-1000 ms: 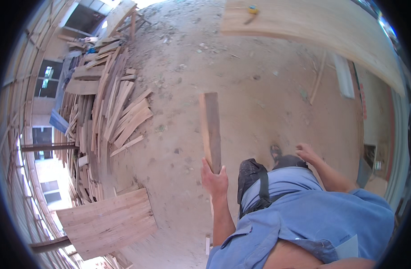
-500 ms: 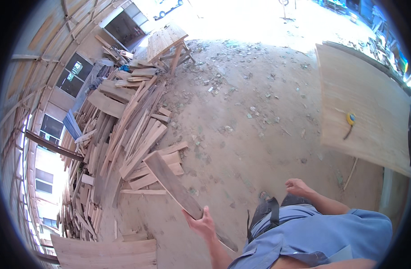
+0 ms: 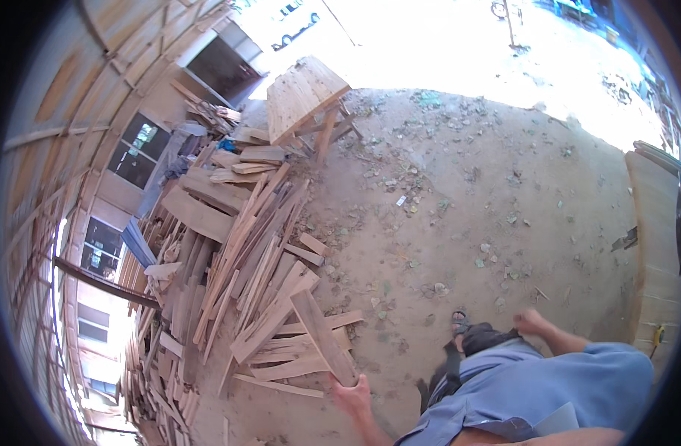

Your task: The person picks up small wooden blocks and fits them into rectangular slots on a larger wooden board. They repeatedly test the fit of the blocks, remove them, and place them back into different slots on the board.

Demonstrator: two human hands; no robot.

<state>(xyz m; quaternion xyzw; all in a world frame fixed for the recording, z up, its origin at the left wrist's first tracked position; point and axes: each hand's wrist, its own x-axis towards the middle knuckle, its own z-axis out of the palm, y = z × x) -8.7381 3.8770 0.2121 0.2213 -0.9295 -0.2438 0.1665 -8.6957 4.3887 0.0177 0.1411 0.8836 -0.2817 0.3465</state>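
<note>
My left hand (image 3: 352,395) is closed around a long wooden board (image 3: 323,336), its fingers and thumb gripping the lower part. The board slants away up and to the left, over loose planks on the ground. My right hand (image 3: 531,322) hangs near my thigh, a little blurred, with curled fingers and nothing visible in it. Beneath the held board's far end lies a pile of planks (image 3: 233,301), stacked unevenly along the left side.
A rough wooden worktable (image 3: 307,93) stands beyond the pile. At the right edge is a large plywood sheet (image 3: 653,238) bearing a yellow tape measure (image 3: 659,334). Leaves and scraps litter the dirt ground (image 3: 459,223). A wall with windows (image 3: 138,149) runs along the left.
The view has swung rightward-to-left, so the plywood sheet now sits at the right rim and the plank pile nearer the middle. The board stays in my left hand, its far end over the pile.
</note>
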